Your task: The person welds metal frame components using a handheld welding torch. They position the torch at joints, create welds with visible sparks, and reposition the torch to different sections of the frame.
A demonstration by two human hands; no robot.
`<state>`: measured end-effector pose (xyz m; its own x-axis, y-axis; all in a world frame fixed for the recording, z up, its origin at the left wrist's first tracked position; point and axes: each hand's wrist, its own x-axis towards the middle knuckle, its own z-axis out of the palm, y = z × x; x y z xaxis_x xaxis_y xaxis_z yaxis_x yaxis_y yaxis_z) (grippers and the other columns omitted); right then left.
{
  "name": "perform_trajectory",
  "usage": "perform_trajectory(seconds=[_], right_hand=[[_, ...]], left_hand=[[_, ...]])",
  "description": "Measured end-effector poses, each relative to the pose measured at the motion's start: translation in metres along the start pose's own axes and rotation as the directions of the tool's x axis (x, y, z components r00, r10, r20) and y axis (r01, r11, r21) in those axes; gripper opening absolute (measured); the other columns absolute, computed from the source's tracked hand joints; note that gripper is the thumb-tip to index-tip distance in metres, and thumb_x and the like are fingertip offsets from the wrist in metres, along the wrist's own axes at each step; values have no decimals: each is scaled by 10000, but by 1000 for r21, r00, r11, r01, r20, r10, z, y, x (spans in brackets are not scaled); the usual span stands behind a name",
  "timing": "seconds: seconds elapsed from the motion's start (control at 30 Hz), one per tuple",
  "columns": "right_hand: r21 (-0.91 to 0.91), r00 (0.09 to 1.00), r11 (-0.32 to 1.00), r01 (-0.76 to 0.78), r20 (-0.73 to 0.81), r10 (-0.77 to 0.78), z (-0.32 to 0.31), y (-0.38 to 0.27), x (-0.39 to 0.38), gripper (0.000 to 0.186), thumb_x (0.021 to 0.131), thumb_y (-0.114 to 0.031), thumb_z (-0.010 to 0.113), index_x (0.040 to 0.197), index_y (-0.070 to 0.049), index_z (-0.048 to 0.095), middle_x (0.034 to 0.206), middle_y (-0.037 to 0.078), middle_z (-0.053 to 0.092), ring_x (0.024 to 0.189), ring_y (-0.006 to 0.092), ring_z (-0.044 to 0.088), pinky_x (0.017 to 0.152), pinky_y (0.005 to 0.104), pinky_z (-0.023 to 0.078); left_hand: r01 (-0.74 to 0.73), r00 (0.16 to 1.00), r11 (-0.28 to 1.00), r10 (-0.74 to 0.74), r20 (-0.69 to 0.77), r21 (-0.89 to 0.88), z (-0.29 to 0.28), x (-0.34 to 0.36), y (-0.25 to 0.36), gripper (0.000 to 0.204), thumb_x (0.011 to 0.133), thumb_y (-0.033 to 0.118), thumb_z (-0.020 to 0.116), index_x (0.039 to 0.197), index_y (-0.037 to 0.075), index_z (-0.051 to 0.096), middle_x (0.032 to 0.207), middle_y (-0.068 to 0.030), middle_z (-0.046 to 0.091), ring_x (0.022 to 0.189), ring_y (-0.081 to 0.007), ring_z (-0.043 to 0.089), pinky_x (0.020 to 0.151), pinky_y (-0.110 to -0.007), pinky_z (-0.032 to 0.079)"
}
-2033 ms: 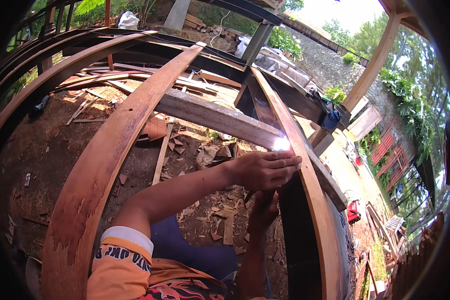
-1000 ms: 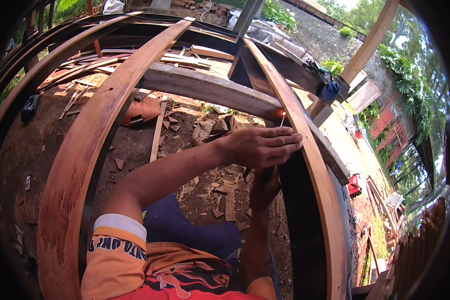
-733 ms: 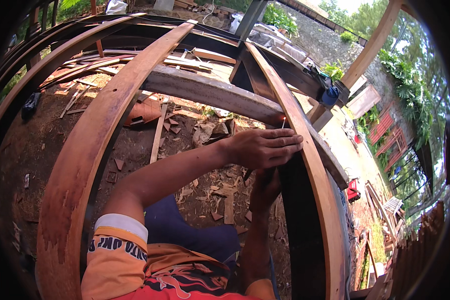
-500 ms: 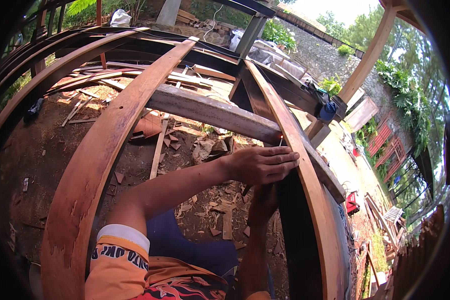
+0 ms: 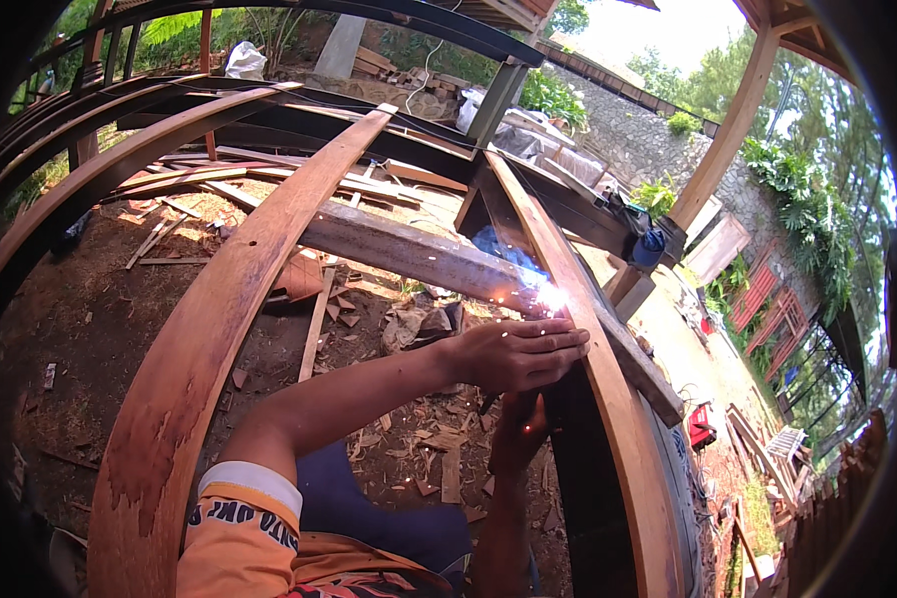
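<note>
A bright welding arc (image 5: 551,299) burns where a grey metal beam (image 5: 419,254) meets the right-hand wood-topped dark beam (image 5: 608,384), throwing sparks and bluish smoke. Just below the glare, my left hand (image 5: 528,354) is stretched flat, fingers side by side, their tips by the wooden edge. Under it my right hand (image 5: 516,434) is closed in shadow around what appears to be a welding electrode holder, mostly hidden. The electrode's tip is lost in the glare. A small orange glow shows at the right hand.
Another wood-topped beam (image 5: 229,269) runs along my left, with further curved beams (image 5: 120,159) beyond. Wood scraps and broken tiles (image 5: 299,274) litter the ground. A dark blue object (image 5: 650,247) rests at a post joint; a red box (image 5: 701,427) sits outside the frame at right.
The arc has lit at the joint, with sparks and smoke where only a small glowing tip showed before. Both hands stay nearly in place; the view has tilted slightly.
</note>
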<state>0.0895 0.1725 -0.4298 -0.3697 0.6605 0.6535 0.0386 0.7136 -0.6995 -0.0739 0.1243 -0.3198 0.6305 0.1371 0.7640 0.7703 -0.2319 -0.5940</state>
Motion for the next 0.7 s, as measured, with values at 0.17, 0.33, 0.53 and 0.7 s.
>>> perform_trajectory(seconds=[0.17,0.33,0.53,0.7], right_hand=[[1,991,996,89,-102,-89,-4,41,-6,487,1061,-414,635,1251,34,614,1023,141,681,938,228,637,812,383,511],[13,998,1000,4,63,-4,-9,0,-7,533,1056,-426,633,1373,1,594,1118,225,713,1028,344,719,840,415,547],[-100,993,990,103,-47,-108,-6,7,-10,485,1064,-406,629,1285,26,635,904,157,708,811,180,632,715,379,525],[-160,978,973,165,-101,-182,-3,3,-4,540,1076,-491,572,1205,27,653,850,140,679,760,178,595,673,370,502]], left_hand=[[40,998,997,-37,57,-59,0,7,7,413,963,175,635,1336,-2,650,1432,-102,639,1370,-223,592,1218,-400,452],[58,998,997,-56,40,-51,-8,-6,22,414,954,171,626,1333,14,678,1404,-90,655,1379,-203,586,1226,-393,449],[41,998,997,-38,46,-60,-3,-6,23,420,943,164,629,1327,1,683,1403,-94,650,1371,-211,592,1224,-389,454],[23,999,998,-21,37,-65,1,-4,19,388,921,170,644,1264,4,715,1387,-84,655,1355,-213,603,1217,-385,462]])
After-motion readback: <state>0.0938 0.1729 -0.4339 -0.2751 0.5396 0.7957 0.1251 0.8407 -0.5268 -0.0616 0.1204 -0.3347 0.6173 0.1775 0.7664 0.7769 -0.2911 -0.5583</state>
